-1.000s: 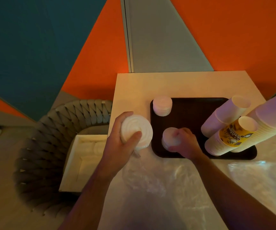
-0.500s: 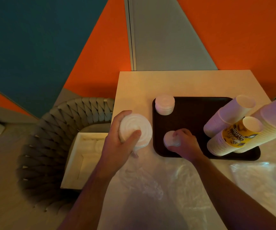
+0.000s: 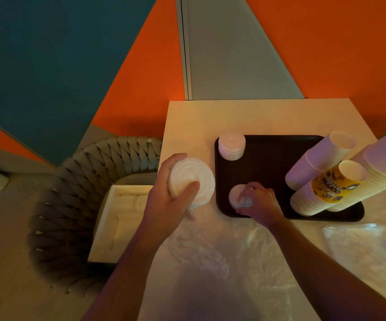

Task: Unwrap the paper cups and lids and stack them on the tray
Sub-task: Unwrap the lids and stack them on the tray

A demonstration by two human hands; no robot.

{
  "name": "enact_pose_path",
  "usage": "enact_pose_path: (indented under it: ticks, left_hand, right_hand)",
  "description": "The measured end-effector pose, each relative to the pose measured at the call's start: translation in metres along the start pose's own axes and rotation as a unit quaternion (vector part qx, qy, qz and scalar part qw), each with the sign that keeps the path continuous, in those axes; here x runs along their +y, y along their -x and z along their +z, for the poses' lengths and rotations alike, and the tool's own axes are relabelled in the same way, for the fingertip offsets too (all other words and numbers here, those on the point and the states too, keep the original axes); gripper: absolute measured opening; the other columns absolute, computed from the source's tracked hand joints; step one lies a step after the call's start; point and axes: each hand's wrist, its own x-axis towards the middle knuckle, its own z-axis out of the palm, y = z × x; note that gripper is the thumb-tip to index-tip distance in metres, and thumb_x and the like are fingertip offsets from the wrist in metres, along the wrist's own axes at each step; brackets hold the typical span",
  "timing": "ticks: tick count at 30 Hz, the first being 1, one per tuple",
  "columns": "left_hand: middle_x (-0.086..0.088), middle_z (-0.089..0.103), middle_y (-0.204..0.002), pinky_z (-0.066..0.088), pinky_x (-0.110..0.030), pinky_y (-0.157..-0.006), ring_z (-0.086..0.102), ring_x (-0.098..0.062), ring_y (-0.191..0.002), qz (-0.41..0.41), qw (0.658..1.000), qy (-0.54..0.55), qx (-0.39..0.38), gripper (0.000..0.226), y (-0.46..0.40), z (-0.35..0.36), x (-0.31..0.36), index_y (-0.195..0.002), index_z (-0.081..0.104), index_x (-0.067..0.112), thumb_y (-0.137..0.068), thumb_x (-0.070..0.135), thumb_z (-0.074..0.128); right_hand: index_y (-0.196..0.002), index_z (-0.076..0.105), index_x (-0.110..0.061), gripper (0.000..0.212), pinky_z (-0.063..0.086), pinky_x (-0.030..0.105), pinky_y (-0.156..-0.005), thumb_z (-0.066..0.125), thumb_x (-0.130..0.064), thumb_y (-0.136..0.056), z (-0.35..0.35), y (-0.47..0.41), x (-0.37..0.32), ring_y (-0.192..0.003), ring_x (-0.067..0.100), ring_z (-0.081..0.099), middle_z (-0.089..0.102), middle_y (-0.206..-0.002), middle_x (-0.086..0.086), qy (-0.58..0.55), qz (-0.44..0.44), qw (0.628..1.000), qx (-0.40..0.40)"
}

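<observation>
My left hand (image 3: pixel 167 200) grips a tall stack of white lids (image 3: pixel 191 180) just left of the dark tray (image 3: pixel 271 158), fingers and thumb curled round it. My right hand (image 3: pixel 258 203) holds a small stack of lids (image 3: pixel 238 196) down on the tray's front left corner. Another short lid stack (image 3: pixel 231 145) stands at the tray's back left corner. Tall stacks of paper cups, one white (image 3: pixel 319 162) and one with a yellow printed cup on top (image 3: pixel 331 188), rise from the tray's right side.
Crumpled clear plastic wrap (image 3: pixel 210 256) covers the near part of the beige table (image 3: pixel 257 117), with more wrap at the right (image 3: pixel 361 246). Left of the table, a woven grey chair (image 3: pixel 76 181) holds a white tray (image 3: pixel 118 218). Orange wall behind.
My right hand stays on the small lid stack at the tray's front left corner, fingers shifted slightly. The left hand keeps its grip on the tall lid stack.
</observation>
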Motion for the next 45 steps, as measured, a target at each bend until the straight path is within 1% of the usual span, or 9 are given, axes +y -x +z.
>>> enact_pose_path:
  ticks: [8, 10, 13, 16, 21, 25, 31, 37, 45]
  left_hand:
    - [0.039, 0.051, -0.111, 0.059, -0.033, -0.050, 0.060, 0.003, -0.100, 0.016, 1.000, -0.013, -0.008, 0.059, 0.006, -0.002, 0.001, -0.131, 0.046, 0.049, -0.091, 0.014, 0.071]
    - [0.033, 0.052, -0.119, 0.056, -0.020, -0.053, 0.057, 0.009, -0.103, 0.032, 0.999, -0.024, -0.008, 0.059, 0.006, -0.002, 0.000, -0.130, 0.046, 0.047, -0.089, 0.016, 0.074]
    - [0.033, 0.053, -0.118, 0.051, -0.011, -0.054, 0.055, 0.012, -0.105, 0.055, 0.997, -0.052, -0.021, 0.057, 0.007, 0.001, 0.000, -0.126, 0.046, 0.049, -0.089, 0.018, 0.075]
    - [0.032, 0.053, -0.114, 0.053, -0.015, -0.053, 0.055, 0.014, -0.100, 0.054, 0.996, -0.061, -0.025, 0.057, 0.009, 0.005, 0.001, -0.128, 0.044, 0.048, -0.089, 0.019, 0.074]
    - [0.036, 0.052, -0.113, 0.060, -0.035, -0.050, 0.061, 0.005, -0.098, 0.045, 0.998, -0.037, -0.036, 0.062, 0.010, 0.009, 0.004, -0.130, 0.041, 0.054, -0.091, 0.018, 0.072]
    - [0.031, 0.054, -0.114, 0.060, -0.034, -0.051, 0.064, -0.008, -0.100, 0.052, 0.997, -0.032, -0.045, 0.062, 0.011, 0.012, 0.002, -0.137, 0.043, 0.048, -0.093, 0.014, 0.069]
    - [0.034, 0.053, -0.115, 0.059, -0.030, -0.052, 0.063, -0.005, -0.101, 0.087, 0.994, -0.058, -0.039, 0.057, 0.009, 0.014, 0.002, -0.135, 0.045, 0.046, -0.093, 0.014, 0.069]
    - [0.042, 0.050, -0.117, 0.061, -0.029, -0.076, 0.058, 0.005, -0.107, 0.122, 0.987, -0.107, -0.020, 0.059, 0.006, 0.018, 0.006, -0.130, 0.043, 0.052, -0.092, 0.016, 0.070]
    - [0.031, 0.053, -0.123, 0.061, -0.041, -0.085, 0.059, -0.003, -0.113, 0.127, 0.985, -0.112, -0.017, 0.056, 0.004, 0.020, 0.004, -0.136, 0.046, 0.043, -0.091, 0.019, 0.070]
  right_hand:
    - [-0.104, 0.075, -0.033, 0.030, 0.035, 0.048, -0.104, 0.083, -0.047, -0.079, -0.019, 0.014, -0.021, -0.128, 0.025, 0.043, 0.044, -0.140, -0.013, -0.015, 0.016, 1.000, -0.004]
    - [-0.102, 0.073, -0.031, 0.019, 0.045, 0.045, -0.100, 0.079, -0.038, -0.085, -0.036, 0.016, -0.035, -0.120, 0.019, 0.055, 0.055, -0.127, -0.012, -0.085, -0.033, 0.995, 0.045]
    - [-0.097, 0.070, -0.035, 0.014, 0.054, 0.025, -0.081, 0.074, -0.022, -0.092, -0.075, 0.029, -0.074, -0.087, 0.002, 0.067, 0.069, -0.095, -0.018, -0.257, -0.067, 0.961, 0.078]
    - [-0.101, 0.075, -0.033, 0.016, 0.058, 0.031, -0.080, 0.072, -0.019, -0.093, -0.102, 0.049, -0.106, -0.084, 0.012, 0.070, 0.074, -0.089, -0.010, -0.367, -0.121, 0.919, 0.074]
    - [-0.113, 0.075, -0.029, 0.025, 0.058, 0.034, -0.089, 0.077, -0.027, -0.089, -0.114, 0.068, -0.119, -0.089, 0.008, 0.070, 0.074, -0.097, -0.009, -0.317, -0.154, 0.935, 0.032]
    - [-0.113, 0.076, -0.027, 0.025, 0.059, 0.033, -0.088, 0.079, -0.029, -0.088, -0.117, 0.078, -0.123, -0.091, 0.004, 0.071, 0.075, -0.099, -0.014, -0.289, -0.158, 0.942, 0.058]
    - [-0.110, 0.077, -0.026, 0.026, 0.059, 0.031, -0.086, 0.082, -0.025, -0.085, -0.119, 0.084, -0.128, -0.089, 0.002, 0.072, 0.075, -0.099, -0.012, -0.304, -0.124, 0.940, 0.093]
    - [-0.105, 0.077, -0.021, 0.022, 0.059, 0.022, -0.081, 0.082, -0.018, -0.084, -0.121, 0.090, -0.133, -0.087, -0.001, 0.072, 0.075, -0.098, -0.011, -0.332, -0.107, 0.930, 0.115]
    - [-0.095, 0.077, -0.018, 0.020, 0.061, 0.025, -0.076, 0.087, -0.013, -0.078, -0.125, 0.089, -0.136, -0.081, 0.003, 0.073, 0.077, -0.089, -0.008, -0.351, -0.094, 0.924, 0.121]
